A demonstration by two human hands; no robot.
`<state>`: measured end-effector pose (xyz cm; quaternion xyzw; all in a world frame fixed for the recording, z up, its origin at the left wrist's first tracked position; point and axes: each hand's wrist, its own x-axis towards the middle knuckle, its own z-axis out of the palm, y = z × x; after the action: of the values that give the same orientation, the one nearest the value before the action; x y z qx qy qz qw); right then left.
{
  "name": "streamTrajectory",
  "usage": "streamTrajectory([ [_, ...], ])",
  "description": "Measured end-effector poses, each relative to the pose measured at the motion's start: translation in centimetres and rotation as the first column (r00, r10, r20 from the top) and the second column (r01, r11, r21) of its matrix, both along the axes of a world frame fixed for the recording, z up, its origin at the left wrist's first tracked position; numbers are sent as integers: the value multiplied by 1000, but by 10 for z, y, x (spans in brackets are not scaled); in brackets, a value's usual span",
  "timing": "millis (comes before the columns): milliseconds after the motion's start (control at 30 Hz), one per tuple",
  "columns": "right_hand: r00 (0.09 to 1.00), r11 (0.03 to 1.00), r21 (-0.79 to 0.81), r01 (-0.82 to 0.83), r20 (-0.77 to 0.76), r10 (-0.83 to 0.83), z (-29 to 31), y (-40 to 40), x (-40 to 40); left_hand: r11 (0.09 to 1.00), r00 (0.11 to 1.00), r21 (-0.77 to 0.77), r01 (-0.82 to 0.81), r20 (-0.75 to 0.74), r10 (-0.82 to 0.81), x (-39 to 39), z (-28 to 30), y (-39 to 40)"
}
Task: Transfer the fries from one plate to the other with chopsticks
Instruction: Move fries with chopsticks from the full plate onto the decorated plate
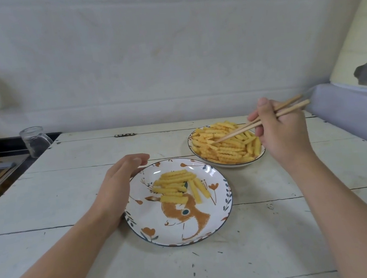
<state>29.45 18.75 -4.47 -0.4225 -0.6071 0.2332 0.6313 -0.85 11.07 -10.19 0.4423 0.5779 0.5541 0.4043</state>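
The big pile of fries (226, 144) sits in the far plate (227, 164), up and to the right. The right hand (279, 128) grips the chopsticks (260, 121); their tips touch the pile's left side. The left hand (117, 186), fingers relaxed, rests against the near plate (178, 232).

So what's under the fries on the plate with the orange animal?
Under the small pile of fries you can see the plate with its painted orange animal, flowers and leaves. The fries cover the top of the animal's head, so that part of the painting is hidden.
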Motion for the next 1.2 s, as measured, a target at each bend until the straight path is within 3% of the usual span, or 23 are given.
streamTrajectory([
  [133, 990, 999, -21, 40, -134, -43, 5, -2, 0, 1000, 1000, 6, 0, -6, 0, 0, -1, 1],
  [267, 950, 995, -53, -86, -304, 66, 13, -7, -2, 1000, 1000, 1, 2, -3, -2, 0, -1, 0],
  [367, 951, 964, -134, -231, -239, 195, 11, -9, -9, 1000, 1000, 0, 5, -6, -5, 0, 0, 0],
  [467, 960, 946, -178, -271, -125, 251, 9, -13, -12, 1000, 1000, 3, 15, -20, -14, 1, 1, -2],
  [667, 950, 996, -68, -57, -309, 33, 16, -8, -3, 993, 991, -12, 116, -63, -117, 9, 8, -9],
  [733, 973, 999, -23, 29, -228, -34, 17, -6, 4, 986, 984, -34, 163, -64, -165, 14, 8, -12],
  [867, 998, 999, 27, 35, -46, -34, 26, -8, 30, 972, 970, -65, 227, -73, -232, 23, 7, -15],
  [1067, 990, 988, 103, 113, -91, -104, 2, -20, 42, 970, 971, -69, 234, -43, -237, 31, 7, -16],
  [1200, 993, 989, 92, 113, -41, -110, 0, -19, 35, 977, 978, -55, 208, 0, -208, 33, 3, -15],
])
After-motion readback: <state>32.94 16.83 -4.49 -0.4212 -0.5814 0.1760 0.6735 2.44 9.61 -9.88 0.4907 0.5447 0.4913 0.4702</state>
